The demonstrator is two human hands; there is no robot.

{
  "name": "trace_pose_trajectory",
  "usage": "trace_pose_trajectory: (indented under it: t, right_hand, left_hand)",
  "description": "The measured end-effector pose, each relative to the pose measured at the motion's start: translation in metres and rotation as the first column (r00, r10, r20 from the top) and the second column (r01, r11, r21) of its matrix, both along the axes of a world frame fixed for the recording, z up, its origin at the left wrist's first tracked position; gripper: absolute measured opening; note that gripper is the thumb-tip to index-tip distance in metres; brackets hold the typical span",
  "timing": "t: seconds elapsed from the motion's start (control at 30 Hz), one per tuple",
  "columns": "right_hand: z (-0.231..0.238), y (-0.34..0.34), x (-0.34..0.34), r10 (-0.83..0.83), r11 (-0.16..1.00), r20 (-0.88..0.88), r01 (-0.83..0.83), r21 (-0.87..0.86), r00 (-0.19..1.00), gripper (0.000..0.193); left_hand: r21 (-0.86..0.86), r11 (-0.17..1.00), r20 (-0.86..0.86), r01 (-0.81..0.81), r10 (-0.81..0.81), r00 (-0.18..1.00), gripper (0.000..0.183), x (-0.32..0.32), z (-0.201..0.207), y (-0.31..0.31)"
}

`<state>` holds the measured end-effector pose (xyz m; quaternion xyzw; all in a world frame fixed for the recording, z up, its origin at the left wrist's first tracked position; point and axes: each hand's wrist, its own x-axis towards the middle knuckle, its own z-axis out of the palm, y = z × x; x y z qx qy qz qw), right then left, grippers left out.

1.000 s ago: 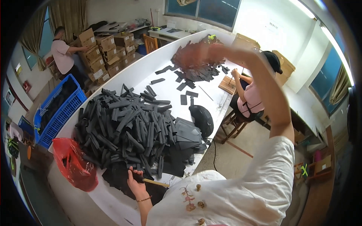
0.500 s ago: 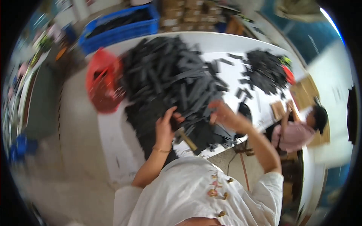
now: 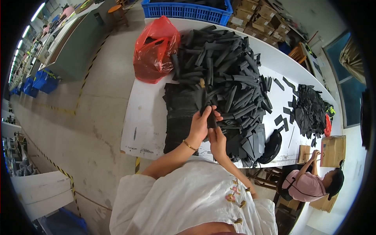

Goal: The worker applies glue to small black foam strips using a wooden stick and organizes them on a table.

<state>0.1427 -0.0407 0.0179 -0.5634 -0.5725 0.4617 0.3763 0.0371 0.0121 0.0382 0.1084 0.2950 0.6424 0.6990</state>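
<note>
My left hand (image 3: 199, 126) is closed round a slim dark piece (image 3: 212, 120), held over the near part of the table. A blurred, narrow length with a tan tip (image 3: 202, 83) points away from this hand; whether it is part of the same piece I cannot tell. Fingers of my right hand (image 3: 217, 141) pinch the dark piece's near end, just below the left. Beyond the hands rises a large heap of curled black strips (image 3: 235, 74). Flat black pieces (image 3: 181, 113) lie stacked to the left of my hands, and grey flat pieces (image 3: 252, 145) fan out to the right.
A red plastic bag (image 3: 154, 56) sits at the white table's (image 3: 143, 125) far left corner. Behind it stands a blue crate (image 3: 188, 12). A black bag (image 3: 272, 147) and a smaller black heap (image 3: 309, 107) lie to the right, near a seated person in pink (image 3: 305, 186).
My right hand has come in from the right to meet the left at the dark piece. The tan end has swung from pointing toward me to pointing away. The whole view has turned.
</note>
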Motion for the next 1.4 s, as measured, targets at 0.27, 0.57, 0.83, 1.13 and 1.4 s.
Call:
trace_pose_trajectory:
  t: [0.27,0.57,0.83,1.13,1.4]
  right_hand:
    - [-0.019,-0.014,0.002,-0.049,0.998,-0.062,0.051,0.027,0.997,0.018]
    - [-0.033,-0.060,0.042,0.160,0.978,0.074,-0.147,-0.150,0.984,0.022]
    - [0.020,-0.092,0.139,0.312,0.947,0.367,-0.255,-0.198,0.876,0.024]
    - [0.008,0.025,-0.017,-0.054,0.996,-0.272,0.069,0.048,0.961,0.014]
    - [0.030,0.045,0.026,0.056,0.938,0.156,-0.105,0.329,0.986,0.020]
  left_hand:
    - [0.010,1.000,-0.024,-0.005,0.005,1.000,0.027,-0.005,-0.003,0.010]
    - [-0.108,0.977,-0.136,-0.183,0.168,0.976,0.021,-0.044,0.004,0.037]
    - [0.006,0.921,0.060,-0.389,0.388,0.920,0.019,-0.117,-0.017,0.068]
    - [-0.142,0.970,0.218,-0.197,0.224,0.950,0.016,-0.044,-0.044,0.034]
    - [0.052,0.787,-0.417,0.614,-0.542,0.730,0.036,-0.042,-0.021,-0.005]
